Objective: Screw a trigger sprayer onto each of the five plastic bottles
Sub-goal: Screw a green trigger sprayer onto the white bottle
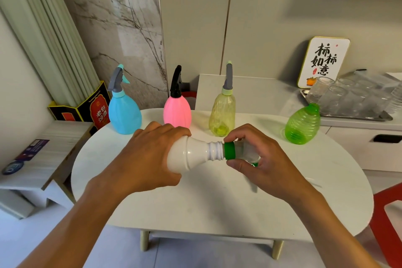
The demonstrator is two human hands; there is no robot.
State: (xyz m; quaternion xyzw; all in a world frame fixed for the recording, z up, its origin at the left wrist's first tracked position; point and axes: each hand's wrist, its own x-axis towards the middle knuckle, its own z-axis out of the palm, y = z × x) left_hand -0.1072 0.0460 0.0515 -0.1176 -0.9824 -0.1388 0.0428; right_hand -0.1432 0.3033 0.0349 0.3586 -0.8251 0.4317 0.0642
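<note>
Framed sign (pixel 323 62) leans behind a tray (pixel 356 117) of glasses (pixel 345 95).

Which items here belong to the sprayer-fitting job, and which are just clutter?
Job: white bottle, green-collared sprayer, blue bottle, pink bottle, yellow bottle, uncapped green bottle.

Clutter: glass jars, calligraphy sign, liquor box.

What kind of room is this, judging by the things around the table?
Probably a home dining or kitchen corner: a tray of upturned glasses on a counter, a marble-look wall panel, and a small white table.
</note>
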